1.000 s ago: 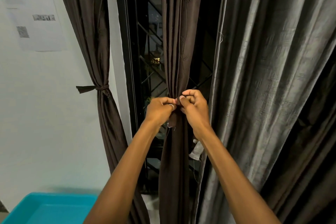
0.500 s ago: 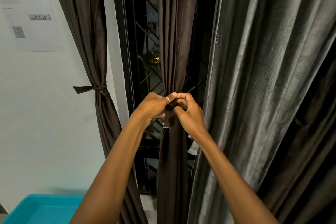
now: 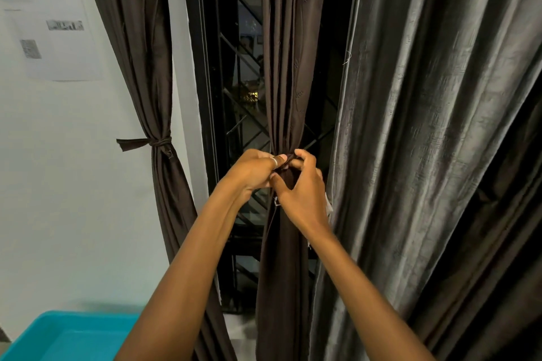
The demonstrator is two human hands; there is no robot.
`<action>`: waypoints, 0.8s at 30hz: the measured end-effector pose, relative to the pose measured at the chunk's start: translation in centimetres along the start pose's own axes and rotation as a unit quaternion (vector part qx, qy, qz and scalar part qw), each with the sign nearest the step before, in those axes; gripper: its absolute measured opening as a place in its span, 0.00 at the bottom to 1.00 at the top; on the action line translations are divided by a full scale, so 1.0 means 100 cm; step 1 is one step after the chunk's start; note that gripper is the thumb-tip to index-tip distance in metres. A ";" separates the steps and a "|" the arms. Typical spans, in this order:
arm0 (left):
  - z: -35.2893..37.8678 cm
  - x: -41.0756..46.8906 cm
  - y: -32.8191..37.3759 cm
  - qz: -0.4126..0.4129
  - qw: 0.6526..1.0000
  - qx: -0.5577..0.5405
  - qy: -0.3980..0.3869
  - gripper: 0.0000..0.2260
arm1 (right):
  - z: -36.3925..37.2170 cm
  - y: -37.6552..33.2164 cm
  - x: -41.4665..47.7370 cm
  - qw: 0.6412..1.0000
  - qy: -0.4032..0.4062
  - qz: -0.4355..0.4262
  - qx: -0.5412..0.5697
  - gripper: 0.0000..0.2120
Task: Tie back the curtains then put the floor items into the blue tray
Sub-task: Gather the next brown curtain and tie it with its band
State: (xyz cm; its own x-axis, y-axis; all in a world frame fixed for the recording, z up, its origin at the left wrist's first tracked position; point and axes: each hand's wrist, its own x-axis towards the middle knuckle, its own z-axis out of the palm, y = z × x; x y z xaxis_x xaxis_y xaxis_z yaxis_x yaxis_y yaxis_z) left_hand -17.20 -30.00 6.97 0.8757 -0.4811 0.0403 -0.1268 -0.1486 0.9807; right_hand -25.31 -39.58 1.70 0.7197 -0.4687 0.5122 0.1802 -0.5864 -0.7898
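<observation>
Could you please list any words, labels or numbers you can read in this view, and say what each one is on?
None can be read.
Paper sheet on the wall: dark printed lines and blocks, all too blurred to read.
Curtains, blue tray, window grille: no lettering shows.

My left grip and right grip cover the spot where they meet on the middle curtain, so I cannot see the tie or any knot there. The blue tray is cut off by the bottom edge and partly behind my left forearm. The print on the wall paper is too blurred to read. The floor is hidden from me.
</observation>
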 end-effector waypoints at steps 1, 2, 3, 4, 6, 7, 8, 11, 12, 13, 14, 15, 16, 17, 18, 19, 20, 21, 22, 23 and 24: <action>0.001 0.001 -0.002 0.007 1.000 0.005 -0.004 0.12 | 0.003 0.000 -0.002 0.999 0.020 -0.007 -0.027 0.31; 0.002 0.001 -0.002 0.011 1.000 0.011 -0.004 0.12 | 0.006 0.000 -0.004 0.997 0.041 -0.019 -0.056 0.31; 0.003 0.002 -0.002 0.012 1.000 0.016 -0.001 0.12 | 0.007 0.000 -0.006 0.994 0.064 -0.031 -0.086 0.30; 0.004 0.002 -0.003 0.012 1.000 0.019 0.003 0.13 | 0.008 0.001 -0.007 0.990 0.084 -0.039 -0.108 0.29; 0.003 0.002 -0.003 0.013 1.000 0.021 0.010 0.15 | 0.007 0.001 -0.008 0.987 0.097 -0.040 -0.124 0.27; 0.002 0.003 -0.003 0.014 1.000 0.022 0.013 0.15 | 0.006 0.001 -0.008 0.988 0.091 -0.031 -0.125 0.26; 0.001 0.002 -0.002 0.015 1.000 0.022 0.014 0.15 | 0.006 0.002 -0.008 0.989 0.081 -0.019 -0.122 0.25; 0.001 -0.001 -0.001 0.013 1.000 0.013 0.008 0.13 | 0.004 0.003 -0.008 0.994 0.041 0.021 -0.098 0.22; 0.001 -0.002 -0.001 0.013 1.000 0.008 0.005 0.13 | 0.004 0.004 -0.008 0.996 0.030 0.031 -0.074 0.21; 0.001 -0.002 -0.001 0.014 1.000 0.002 -0.001 0.12 | 0.004 0.004 -0.007 0.998 0.020 0.039 -0.052 0.19; 0.001 -0.003 -0.001 0.013 1.000 0.002 -0.007 0.12 | 0.004 0.005 -0.007 0.998 0.012 0.045 -0.037 0.17; 0.001 -0.003 0.000 0.019 0.999 0.029 -0.009 0.12 | 0.004 0.007 -0.006 0.998 0.008 0.045 -0.034 0.14; -0.001 -0.005 0.001 0.039 0.993 0.110 0.002 0.12 | 0.004 0.010 -0.005 0.998 0.009 0.039 -0.037 0.11; -0.004 -0.007 0.004 0.068 0.967 0.244 0.033 0.13 | 0.004 0.014 -0.005 0.998 0.013 0.034 -0.047 0.08; -0.004 -0.010 0.008 0.101 0.913 0.387 0.087 0.13 | 0.004 0.017 -0.004 0.998 0.018 0.030 -0.060 0.07; -0.004 -0.015 0.012 0.139 0.853 0.482 0.144 0.14 | 0.004 0.019 -0.003 0.997 0.022 0.028 -0.073 0.05; -0.004 -0.018 0.017 0.171 0.823 0.514 0.172 0.14 | 0.004 0.021 -0.003 0.996 0.024 0.024 -0.082 0.05; -0.003 -0.020 0.020 0.193 0.822 0.510 0.166 0.14 | 0.004 0.021 -0.003 0.996 0.024 0.017 -0.087 0.05; -0.002 -0.020 0.021 0.205 0.832 0.495 0.141 0.13 | 0.003 0.020 -0.003 0.996 0.019 0.009 -0.090 0.05; -0.001 -0.017 0.019 0.214 0.854 0.464 0.099 0.13 | 0.002 0.018 -0.004 0.995 0.008 -0.001 -0.096 0.06; -0.003 -0.015 0.016 0.219 0.876 0.427 0.056 0.12 | 0.000 0.016 -0.004 0.994 -0.008 -0.013 -0.106 0.08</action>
State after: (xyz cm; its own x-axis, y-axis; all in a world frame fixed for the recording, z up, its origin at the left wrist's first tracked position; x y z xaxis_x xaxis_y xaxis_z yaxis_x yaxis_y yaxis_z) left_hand -18.57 -29.29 8.50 0.6899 -0.5733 0.4420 -0.7224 -0.5851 0.3686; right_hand -25.28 -40.32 0.19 0.7274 -0.4417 0.5252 0.0553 -0.7250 -0.6865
